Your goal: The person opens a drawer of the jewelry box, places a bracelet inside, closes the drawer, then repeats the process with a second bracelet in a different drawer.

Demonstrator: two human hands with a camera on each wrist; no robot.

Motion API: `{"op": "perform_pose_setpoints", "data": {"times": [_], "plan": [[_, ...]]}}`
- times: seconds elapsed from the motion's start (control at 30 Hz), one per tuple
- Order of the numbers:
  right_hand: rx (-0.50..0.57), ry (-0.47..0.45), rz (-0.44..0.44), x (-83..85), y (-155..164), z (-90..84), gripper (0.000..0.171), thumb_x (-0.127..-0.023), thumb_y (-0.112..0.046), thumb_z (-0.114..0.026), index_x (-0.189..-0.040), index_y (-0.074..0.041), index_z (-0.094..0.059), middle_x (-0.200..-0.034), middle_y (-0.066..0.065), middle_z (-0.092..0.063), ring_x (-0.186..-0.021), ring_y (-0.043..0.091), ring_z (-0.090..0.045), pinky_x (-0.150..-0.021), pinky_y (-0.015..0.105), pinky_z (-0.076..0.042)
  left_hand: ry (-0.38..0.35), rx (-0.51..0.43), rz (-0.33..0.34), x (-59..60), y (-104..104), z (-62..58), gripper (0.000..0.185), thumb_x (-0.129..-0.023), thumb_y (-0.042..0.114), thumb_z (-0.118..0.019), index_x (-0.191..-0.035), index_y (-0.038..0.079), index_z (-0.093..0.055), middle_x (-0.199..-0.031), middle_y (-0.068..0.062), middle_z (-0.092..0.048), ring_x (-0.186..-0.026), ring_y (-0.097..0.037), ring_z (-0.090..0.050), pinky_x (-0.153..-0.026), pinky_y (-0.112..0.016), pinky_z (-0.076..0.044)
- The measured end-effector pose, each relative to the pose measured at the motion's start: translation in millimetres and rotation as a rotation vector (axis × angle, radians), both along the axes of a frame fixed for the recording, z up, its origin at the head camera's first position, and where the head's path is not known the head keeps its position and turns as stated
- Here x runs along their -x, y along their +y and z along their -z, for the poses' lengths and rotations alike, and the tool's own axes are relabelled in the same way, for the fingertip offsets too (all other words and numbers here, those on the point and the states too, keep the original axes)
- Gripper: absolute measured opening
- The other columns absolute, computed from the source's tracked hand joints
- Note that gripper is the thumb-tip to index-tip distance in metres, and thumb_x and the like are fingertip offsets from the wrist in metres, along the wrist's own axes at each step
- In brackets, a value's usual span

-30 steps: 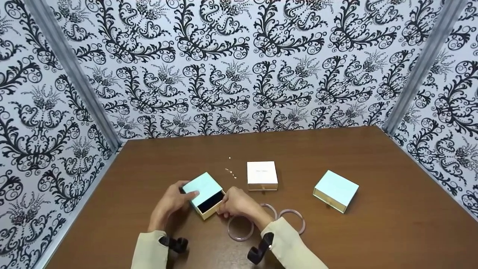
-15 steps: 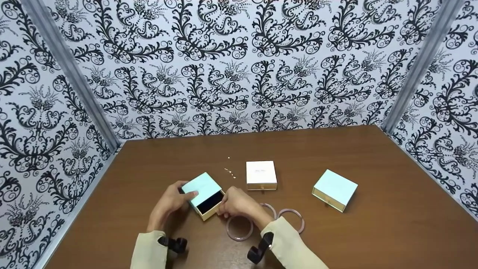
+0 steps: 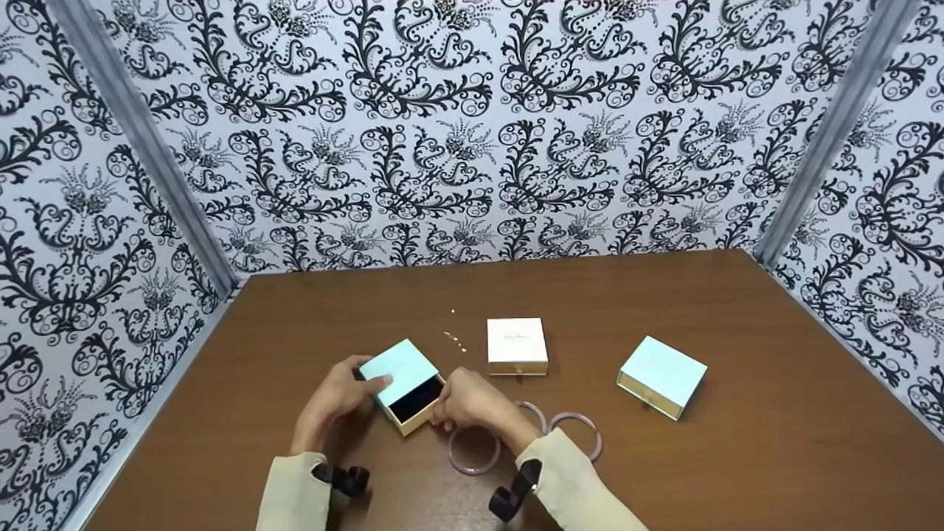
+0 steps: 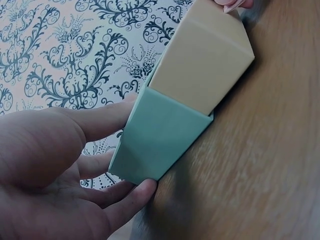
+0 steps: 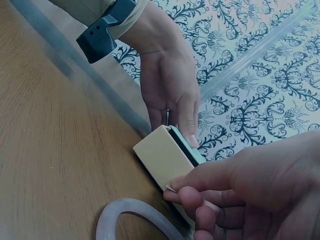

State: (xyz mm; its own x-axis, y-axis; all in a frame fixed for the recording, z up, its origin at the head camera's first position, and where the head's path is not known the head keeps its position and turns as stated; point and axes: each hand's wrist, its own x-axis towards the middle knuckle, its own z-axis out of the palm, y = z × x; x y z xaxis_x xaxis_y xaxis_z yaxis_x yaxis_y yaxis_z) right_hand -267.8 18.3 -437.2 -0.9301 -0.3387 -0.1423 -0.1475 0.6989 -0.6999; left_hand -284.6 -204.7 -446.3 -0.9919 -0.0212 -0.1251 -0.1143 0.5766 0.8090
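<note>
— What's the table (image 3: 737,472) made of?
— Brown wood grain, smooth with a faint sheen.
— And the mint box (image 3: 402,369)?
— Matt card sleeve; its cream drawer (image 5: 162,157) looks like matt paperboard, lined in black.
— The rings (image 3: 472,451)?
— Translucent pinkish, glossy, plastic or glass.
— The walls (image 3: 472,125)?
— Matt printed paper.

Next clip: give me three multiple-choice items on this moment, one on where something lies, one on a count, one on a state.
1. Where do the bangles lie?
A. Beside the right hand
B. Inside the white box
C. Against the far wall

2. How many boxes are on the table?
A. Two
B. Three
C. Five

3. What state is the held box in?
A. Closed
B. Drawer partly slid out
C. Crushed flat

Key: 1 A, the rings rest on the wood by that hand. 2 B, two mint and one white. 3 B, the dark lining shows while the left hand keeps its grip on the sleeve.
</note>
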Motion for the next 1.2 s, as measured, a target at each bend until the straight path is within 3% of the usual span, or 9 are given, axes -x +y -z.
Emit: {"op": "perform_pose_setpoints", "data": {"times": [0.27, 0.6, 1.2], "plan": [[-0.038, 0.035, -0.024, -1.7, 1.0, -1.0, 0.023, -0.082, -0.009, -0.076, -0.059, -0.011, -0.073, -0.046, -0.007, -0.056, -0.046, 0.005, -0.052, -0.046, 0.017, -0.038, 0.006, 0.0, 0.014, 0.0, 0.4, -0.4, 0.06, -0.094, 0.028, -0.071, -0.141, -0.002, -0.05, -0.14, -0.025, -0.055, -0.123, -0.033, -0.052, -0.109, -0.054, -0.04], [0.0, 0.027, -0.065, -4.1, 6.2, -3.0, 0.015, -0.083, -0.01, -0.077, -0.067, -0.01, -0.078, -0.054, -0.001, -0.067, -0.048, 0.005, -0.055, -0.047, 0.017, -0.04, 0.045, -0.019, 0.032, 0.0, -0.8, 3.3, 0.057, -0.094, 0.024, -0.072, -0.137, -0.006, -0.052, -0.134, -0.025, -0.058, -0.12, -0.033, -0.056, -0.106, -0.052, -0.042], [-0.013, -0.003, -0.05, -10.4, 10.0, -3.2, 0.016, -0.082, -0.008, -0.077, -0.066, -0.01, -0.076, -0.047, -0.006, -0.058, -0.043, 0.005, -0.05, -0.043, 0.016, -0.036, 0.032, -0.022, 0.027, 0.9, -1.2, 4.2, 0.058, -0.093, 0.025, -0.073, -0.137, -0.006, -0.052, -0.133, -0.025, -0.059, -0.119, -0.032, -0.054, -0.108, -0.051, -0.041]]}}
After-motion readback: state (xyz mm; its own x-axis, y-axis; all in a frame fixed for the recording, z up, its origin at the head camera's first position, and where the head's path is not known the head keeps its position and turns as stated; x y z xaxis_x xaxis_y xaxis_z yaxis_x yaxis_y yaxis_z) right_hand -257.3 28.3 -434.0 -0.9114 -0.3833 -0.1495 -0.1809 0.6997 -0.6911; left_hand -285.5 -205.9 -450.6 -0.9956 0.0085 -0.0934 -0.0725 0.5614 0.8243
